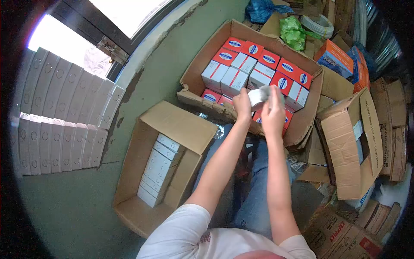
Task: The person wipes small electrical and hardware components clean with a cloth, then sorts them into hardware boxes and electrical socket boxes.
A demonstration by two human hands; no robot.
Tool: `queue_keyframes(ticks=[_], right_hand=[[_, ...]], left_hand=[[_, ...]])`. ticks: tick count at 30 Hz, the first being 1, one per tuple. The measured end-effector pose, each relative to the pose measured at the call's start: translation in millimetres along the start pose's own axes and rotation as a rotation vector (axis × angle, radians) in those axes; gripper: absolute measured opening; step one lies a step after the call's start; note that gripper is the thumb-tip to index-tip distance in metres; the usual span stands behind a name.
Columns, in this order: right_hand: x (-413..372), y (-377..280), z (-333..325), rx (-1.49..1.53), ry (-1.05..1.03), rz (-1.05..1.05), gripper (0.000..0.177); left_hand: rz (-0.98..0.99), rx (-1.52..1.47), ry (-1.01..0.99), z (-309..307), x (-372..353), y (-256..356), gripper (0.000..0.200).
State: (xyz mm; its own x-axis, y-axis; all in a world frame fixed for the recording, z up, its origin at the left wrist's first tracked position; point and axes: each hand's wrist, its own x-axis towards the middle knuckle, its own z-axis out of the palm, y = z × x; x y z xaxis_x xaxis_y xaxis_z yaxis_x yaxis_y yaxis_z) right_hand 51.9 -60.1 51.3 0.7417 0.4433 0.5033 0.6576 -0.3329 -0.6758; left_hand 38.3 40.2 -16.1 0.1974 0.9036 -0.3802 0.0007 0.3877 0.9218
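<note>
A small white box-like object (257, 96), partly blurred, is between my two hands above the large open carton. My left hand (242, 105) is closed on its left side. On the other side, my right hand (273, 115) holds its fingers upright against it, and motion smears the fingertips. Below and beyond my hands, the large carton (192, 96) is filled with red-and-white small boxes (225, 56), some showing red tops with a blue oval label and others pale sides with a red stripe.
At my left stands an open carton (129, 172) with white switch-like pieces (158, 166) in a row. White blocks (64, 142) are stacked by the window at far left. An opened carton (343, 146), flattened cardboard (340, 233) and a green plastic bag (293, 32) lie to the right.
</note>
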Motion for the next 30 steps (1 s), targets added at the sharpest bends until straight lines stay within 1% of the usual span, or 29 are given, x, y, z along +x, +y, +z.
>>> queue_keyframes(ticks=[1,2,3,4,5,6,7,8,9,10,11,12,13,14,15,16,17,18,19,21,22,23,25,26,27,29,30], right_hand=[[1,6,-1,-0.027,0.039,0.050,0.039],[0,13,0,-0.011,0.014,0.082,0.042],[0,11,-1,0.010,-0.010,0.054,0.043],[-2,8,-2,0.029,-0.037,0.028,0.044],[-6,4,-3,0.048,-0.067,0.005,0.045],[-10,-5,-3,0.098,-0.167,0.054,0.043],[-12,-13,-1,0.111,-0.160,-0.039,0.041],[-15,-16,3,0.085,-0.150,-0.084,0.041],[-16,-18,6,0.059,-0.135,-0.130,0.040],[-19,-19,6,0.050,-0.121,-0.095,0.041],[-18,-17,3,0.075,-0.117,-0.008,0.041],[-18,-16,-3,0.101,-0.112,0.082,0.041],[-14,-13,-6,0.132,-0.097,0.165,0.041],[-11,0,-9,0.109,-0.056,0.197,0.041],[-8,19,-5,0.010,0.049,0.122,0.040],[-3,20,-8,0.082,0.048,0.177,0.040],[-2,21,-11,0.149,0.037,0.237,0.040],[-4,21,-9,0.083,0.060,0.093,0.039],[-6,11,-8,0.031,0.028,0.036,0.039],[-14,-11,-2,0.111,-0.079,0.104,0.037],[-16,-11,4,0.075,-0.061,0.009,0.035],[-16,-11,4,0.101,-0.086,0.048,0.036],[-5,-12,-2,0.150,-0.129,0.117,0.039],[1,-12,-11,0.190,-0.228,0.424,0.039],[-3,21,2,0.082,0.020,0.156,0.037],[7,30,-9,0.195,0.070,0.311,0.034],[8,32,-9,0.224,0.070,0.367,0.032]], left_hand=[[0.050,0.041,-0.011,-1,2,3,0.049],[0.091,0.085,-0.025,-3,1,3,0.049],[0.132,0.125,-0.040,-3,1,2,0.049],[0.130,0.107,-0.051,-2,2,1,0.050],[0.131,0.114,-0.069,-3,3,0,0.050],[0.134,0.118,-0.087,-4,9,-8,0.051],[0.138,0.123,-0.107,-4,13,-17,0.051],[0.188,0.126,-0.185,-5,16,-27,0.052],[0.248,0.135,-0.191,-3,13,-26,0.052],[0.306,0.147,-0.197,-2,10,-26,0.052],[0.364,0.158,-0.203,-1,7,-26,0.051],[0.325,0.074,-0.228,-1,-5,-11,0.050],[0.253,0.080,-0.201,-2,-6,-13,0.050],[0.198,0.082,-0.175,1,-3,-11,0.049],[0.144,0.082,-0.149,2,0,-7,0.048],[0.074,-0.009,-0.194,1,-10,6,0.047],[0.082,-0.004,-0.199,0,-9,8,0.048],[0.086,0.000,-0.203,0,-8,6,0.048],[0.089,0.003,-0.206,0,-10,8,0.049],[0.393,0.280,-0.169,-6,-21,7,0.052],[0.343,0.264,-0.164,-4,-12,-6,0.054],[0.313,0.243,-0.158,-4,-10,-12,0.054],[0.261,0.192,-0.151,-2,-14,-3,0.054],[0.250,0.319,-0.107,1,-14,3,0.053],[0.265,0.287,-0.118,2,-12,4,0.053],[0.288,0.224,-0.141,2,-10,2,0.052],[0.326,0.260,-0.136,2,-13,5,0.053]])
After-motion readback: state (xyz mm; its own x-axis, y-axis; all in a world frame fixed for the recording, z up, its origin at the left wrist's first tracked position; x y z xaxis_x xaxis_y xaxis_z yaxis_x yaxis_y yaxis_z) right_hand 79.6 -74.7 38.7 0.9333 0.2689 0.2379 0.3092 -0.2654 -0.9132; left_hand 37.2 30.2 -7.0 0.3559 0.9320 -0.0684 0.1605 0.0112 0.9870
